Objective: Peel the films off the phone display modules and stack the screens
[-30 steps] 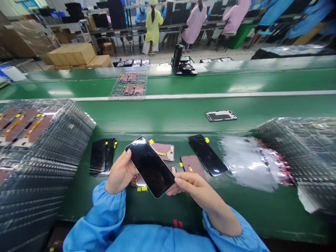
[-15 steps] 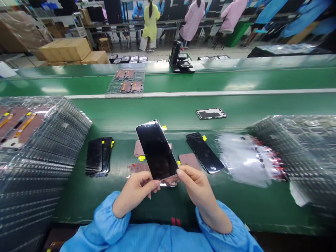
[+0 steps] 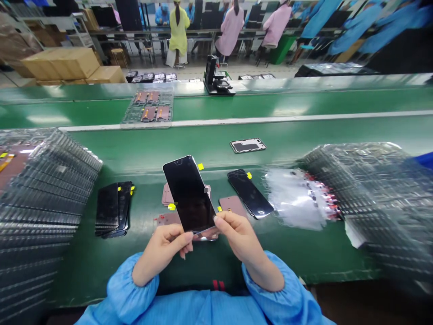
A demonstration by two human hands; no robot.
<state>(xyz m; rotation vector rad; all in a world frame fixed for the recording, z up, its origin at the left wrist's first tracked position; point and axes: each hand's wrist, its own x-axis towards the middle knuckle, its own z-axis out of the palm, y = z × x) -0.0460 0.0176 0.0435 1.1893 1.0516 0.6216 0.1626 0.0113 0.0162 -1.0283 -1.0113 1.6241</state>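
Observation:
Between my two hands is a dark phone screen (image 3: 189, 194), tilted, its lower end towards me. My left hand (image 3: 165, 248) pinches the lower left corner between thumb and fingers. At the lower right corner my right hand (image 3: 238, 237) grips the edge the same way. A yellow tab (image 3: 200, 166) sticks out at the screen's upper right. Beneath it, partly hidden, lie pinkish-brown screen panels (image 3: 167, 194). Dark screens (image 3: 250, 194) with a yellow tab lie to the right, and more dark screens (image 3: 107, 210) to the left.
Tall stacks of clear plastic trays stand at left (image 3: 43, 198) and right (image 3: 379, 194). A heap of clear film sleeves (image 3: 294, 198) lies by the right stack. Farther back are a phone frame (image 3: 248, 145), a tray of panels (image 3: 149, 106) and a black fixture (image 3: 216, 79). People work behind.
My view has turned slightly right, so the bench and its contents appear farther left. Both hands keep hold of the phone screen, whose tilt looks almost the same.

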